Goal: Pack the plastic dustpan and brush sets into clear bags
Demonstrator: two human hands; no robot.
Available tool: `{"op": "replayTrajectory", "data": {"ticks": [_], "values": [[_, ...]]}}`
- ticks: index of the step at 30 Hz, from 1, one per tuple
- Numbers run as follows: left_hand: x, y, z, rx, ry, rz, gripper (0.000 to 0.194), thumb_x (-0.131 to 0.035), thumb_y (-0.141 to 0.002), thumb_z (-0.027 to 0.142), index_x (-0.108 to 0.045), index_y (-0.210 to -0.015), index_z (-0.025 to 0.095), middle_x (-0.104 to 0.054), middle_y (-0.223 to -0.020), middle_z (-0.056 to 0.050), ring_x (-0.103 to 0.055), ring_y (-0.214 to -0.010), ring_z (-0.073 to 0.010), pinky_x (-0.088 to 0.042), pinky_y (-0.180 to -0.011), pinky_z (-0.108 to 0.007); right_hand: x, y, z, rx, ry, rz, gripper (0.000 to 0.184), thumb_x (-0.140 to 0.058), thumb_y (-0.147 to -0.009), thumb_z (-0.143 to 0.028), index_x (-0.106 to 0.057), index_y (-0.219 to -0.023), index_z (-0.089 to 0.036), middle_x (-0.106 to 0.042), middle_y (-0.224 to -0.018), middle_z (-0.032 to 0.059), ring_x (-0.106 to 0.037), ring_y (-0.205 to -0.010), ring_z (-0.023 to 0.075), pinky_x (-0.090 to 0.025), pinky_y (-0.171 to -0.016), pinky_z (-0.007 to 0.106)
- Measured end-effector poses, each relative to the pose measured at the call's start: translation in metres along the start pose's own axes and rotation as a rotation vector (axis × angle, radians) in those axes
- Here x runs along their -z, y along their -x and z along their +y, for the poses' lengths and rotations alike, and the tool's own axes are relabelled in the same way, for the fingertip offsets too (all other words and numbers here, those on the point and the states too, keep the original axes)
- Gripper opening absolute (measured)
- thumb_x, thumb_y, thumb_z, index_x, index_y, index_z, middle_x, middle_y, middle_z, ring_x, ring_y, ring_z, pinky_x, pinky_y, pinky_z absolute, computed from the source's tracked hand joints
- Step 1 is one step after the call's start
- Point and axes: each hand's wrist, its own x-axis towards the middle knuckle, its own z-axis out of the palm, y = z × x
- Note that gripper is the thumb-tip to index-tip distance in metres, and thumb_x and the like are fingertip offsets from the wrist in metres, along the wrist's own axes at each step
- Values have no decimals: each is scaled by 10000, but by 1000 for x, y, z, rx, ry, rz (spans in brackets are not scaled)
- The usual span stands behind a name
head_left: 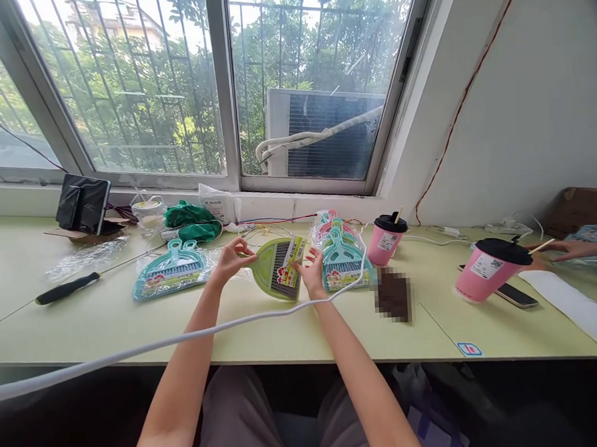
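Observation:
A green dustpan with a small dark-bristled brush nested in it is held up, tilted, above the table. My left hand is closed in a pinch on its handle end. On the other side, my right hand grips the dustpan's right edge, thumb on the yellow printed label; its other fingers are partly apart. To the left lies a wrapped blue dustpan set. Just beyond my right hand, a stack of wrapped dustpan sets shows blue in front and pink behind.
A white cable crosses in front of my forearms. Pink cups, a phone and another person's sleeve are on the right. At left are a screwdriver, a tablet and green material.

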Motion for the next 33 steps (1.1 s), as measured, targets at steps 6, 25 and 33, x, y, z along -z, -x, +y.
{"op": "replayTrajectory", "data": {"ticks": [6, 25, 33], "values": [[1, 1, -1, 28, -7, 13, 558, -839, -560, 541, -435, -756, 210, -704, -752, -40, -686, -716, -193, -579, -581, -290, -2, 7, 0, -247, -328, -453, 560, -892, -469, -335, -597, -928, -208, -737, -1018, 78, -692, -934, 250, -569, -870, 436], [-46, 17, 3, -582, -868, -40, 634, -591, -855, 541, -503, -1372, 183, -410, -1527, -165, -385, -1398, -320, -164, -1199, -535, 13, -6, 1, -359, -332, -310, 281, -838, -484, -194, -710, -734, -176, -751, -753, 15, -671, -751, 196, -544, -756, 339], [-94, 38, -16, -688, -981, -475, 719, -466, -968, 433, -201, -1564, 129, -229, -1618, -160, -229, -1490, -291, -251, -1180, -414, 13, -9, 7, -312, -352, -248, 122, -724, -628, -211, -696, -742, -177, -723, -707, -6, -645, -726, 162, -517, -716, 277]]}}
